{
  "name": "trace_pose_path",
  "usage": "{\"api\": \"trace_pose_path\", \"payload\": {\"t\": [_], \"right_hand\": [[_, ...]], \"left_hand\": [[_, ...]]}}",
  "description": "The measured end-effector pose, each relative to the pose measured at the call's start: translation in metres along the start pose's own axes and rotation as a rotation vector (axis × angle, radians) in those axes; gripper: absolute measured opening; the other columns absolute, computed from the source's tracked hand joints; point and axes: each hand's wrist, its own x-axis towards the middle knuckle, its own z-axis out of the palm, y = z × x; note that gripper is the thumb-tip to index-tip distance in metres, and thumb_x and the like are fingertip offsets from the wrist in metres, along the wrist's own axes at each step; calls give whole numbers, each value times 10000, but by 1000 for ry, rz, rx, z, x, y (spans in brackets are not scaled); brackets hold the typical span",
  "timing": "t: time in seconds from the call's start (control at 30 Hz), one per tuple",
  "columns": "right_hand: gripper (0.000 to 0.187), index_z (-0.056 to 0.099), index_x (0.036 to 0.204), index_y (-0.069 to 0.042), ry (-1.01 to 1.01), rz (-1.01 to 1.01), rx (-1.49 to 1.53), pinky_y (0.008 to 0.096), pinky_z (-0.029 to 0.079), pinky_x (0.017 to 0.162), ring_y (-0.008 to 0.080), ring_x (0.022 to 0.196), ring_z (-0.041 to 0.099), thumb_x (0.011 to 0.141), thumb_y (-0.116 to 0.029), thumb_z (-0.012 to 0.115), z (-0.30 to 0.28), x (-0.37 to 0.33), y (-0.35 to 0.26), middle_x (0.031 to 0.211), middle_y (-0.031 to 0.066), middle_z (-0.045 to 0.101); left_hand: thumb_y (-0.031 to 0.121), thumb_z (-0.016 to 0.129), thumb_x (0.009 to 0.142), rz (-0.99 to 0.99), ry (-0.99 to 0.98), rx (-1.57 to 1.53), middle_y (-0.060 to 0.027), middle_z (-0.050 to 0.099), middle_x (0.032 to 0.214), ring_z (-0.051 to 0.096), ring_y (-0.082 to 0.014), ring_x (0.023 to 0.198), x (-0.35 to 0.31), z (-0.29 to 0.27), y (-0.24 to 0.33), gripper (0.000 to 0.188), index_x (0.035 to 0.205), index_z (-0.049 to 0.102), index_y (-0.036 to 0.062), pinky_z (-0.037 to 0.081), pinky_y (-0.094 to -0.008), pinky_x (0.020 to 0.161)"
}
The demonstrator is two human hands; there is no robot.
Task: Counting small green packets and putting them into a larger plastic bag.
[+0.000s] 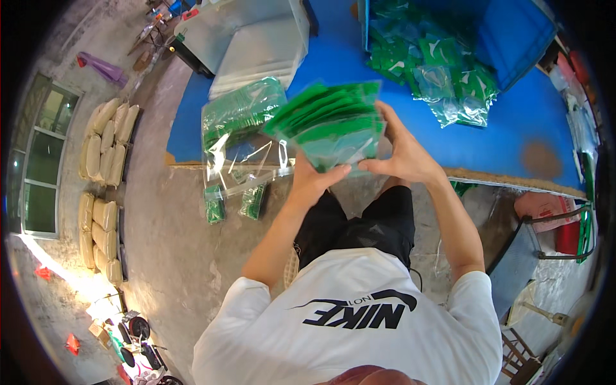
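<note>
Between my two hands, above the near edge of the blue table, is a fanned stack of green and clear plastic packets. My left hand grips the stack's lower left corner, thumb across the front. On the other side my right hand wraps the right edge, its thumb also on the front. Just left of the stack lies a large clear plastic bag filled with rows of green packets, its loose end hanging over the table edge. A heap of similar packets spreads at the far right.
The blue table has a worn front edge. Behind the filled bag stand flat clear bags in a pale open bin. Blue panels flank the heap. Green bundles show below the edge. Sacks are piled at the left wall; a chair stands right.
</note>
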Motion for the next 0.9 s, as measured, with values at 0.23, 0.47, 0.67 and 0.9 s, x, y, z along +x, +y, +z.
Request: {"api": "trace_pose_path", "payload": {"t": [0.23, 0.47, 0.67, 0.9], "right_hand": [[1016, 320, 1470, -85, 121, -9, -218, 428, 437, 1039, 360, 1259, 518, 664, -252, 915, 0, 3, 93, 1337, 200, 516], [1011, 327, 1449, -55, 121, 29, -206, 457, 437, 1030, 408, 1283, 489, 658, -302, 906, 5, 26, 90, 1355, 223, 502], [916, 346, 1396, -53, 200, -130, -359, 469, 450, 998, 436, 1230, 534, 690, -292, 879, 11, 25, 85, 1273, 251, 559], [986, 329, 1407, -30, 115, 67, -243, 480, 427, 1031, 432, 1259, 501, 647, -301, 896, 4, 22, 91, 1325, 244, 533]], "left_hand": [[140, 945, 638, 384, -402, 1281, -214, 263, 1572, 373, -283, 1410, 73, -53, -58, 1213, 1557, 159, 49, 331, -391, 1159], [25, 907, 654, -21, -268, 196, -167, 259, 1592, 380, -255, 1407, 91, -40, -57, 1270, 1597, 60, 87, 360, -406, 1144], [-12, 851, 677, 84, -92, 77, -97, 491, 1434, 447, -266, 1346, 76, -23, -52, 964, 1499, 354, 64, 388, -420, 1122], [32, 869, 704, 16, -223, 261, -72, 627, 1199, 610, -200, 1100, 85, -23, -58, 734, 1335, 494, 17, 483, -357, 994]]}}
